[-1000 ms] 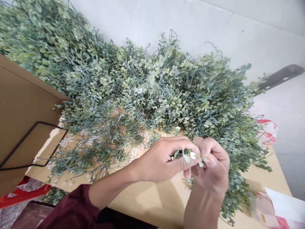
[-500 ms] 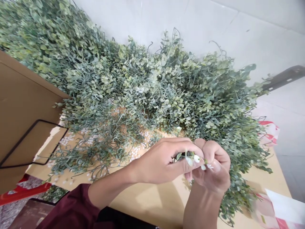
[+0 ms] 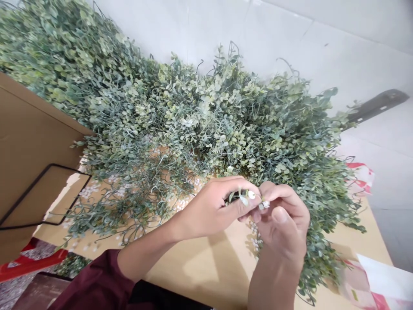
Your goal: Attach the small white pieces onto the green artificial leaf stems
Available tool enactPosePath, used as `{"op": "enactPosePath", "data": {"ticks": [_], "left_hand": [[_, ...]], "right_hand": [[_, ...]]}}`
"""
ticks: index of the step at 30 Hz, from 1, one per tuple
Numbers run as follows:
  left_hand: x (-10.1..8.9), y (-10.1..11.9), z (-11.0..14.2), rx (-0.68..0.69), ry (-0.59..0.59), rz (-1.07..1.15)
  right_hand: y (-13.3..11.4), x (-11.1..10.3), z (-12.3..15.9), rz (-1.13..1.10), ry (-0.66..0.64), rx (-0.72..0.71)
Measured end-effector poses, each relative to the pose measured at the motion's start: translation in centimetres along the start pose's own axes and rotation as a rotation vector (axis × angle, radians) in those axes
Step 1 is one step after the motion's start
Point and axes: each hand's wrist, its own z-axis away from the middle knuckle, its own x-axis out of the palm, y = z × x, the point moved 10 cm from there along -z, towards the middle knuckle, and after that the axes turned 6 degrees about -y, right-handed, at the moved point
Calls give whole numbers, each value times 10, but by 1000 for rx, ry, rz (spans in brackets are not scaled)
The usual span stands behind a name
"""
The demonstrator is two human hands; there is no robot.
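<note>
My left hand is closed, its thumb and forefinger pinching an artificial leafy sprig with small white flowers. One white flower sticks out past the fingertips toward my right hand. On that hand the thumb stands apart from the bent forefinger, with nothing visible between them. Its fingertips meet those of the left hand just behind the sprig, where contact with the stem is hidden. A big heap of artificial greenery fills the space beyond both hands.
Loose leafy stems and scattered small white pieces lie on the wooden tabletop. At left stands a cardboard box beside a black wire frame. Red-and-white plastic packaging lies at right, near a dark metal bar.
My right thumb has come away from the sprig's tip and opened from the forefinger. Both hands appear slightly further left and higher in the view. The left hand keeps its pinch.
</note>
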Motion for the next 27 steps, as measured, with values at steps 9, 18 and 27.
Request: {"op": "enactPosePath", "data": {"ticks": [9,18,27], "left_hand": [[-8,2,0,53,65,-100],[-9,5,1,76,60,-150],[-24,6,3,55,132,-282]], "right_hand": [[-12,-9,1,240,72,-72],[-14,-6,1,317,110,-110],[-32,9,5,694,110,-223]]}}
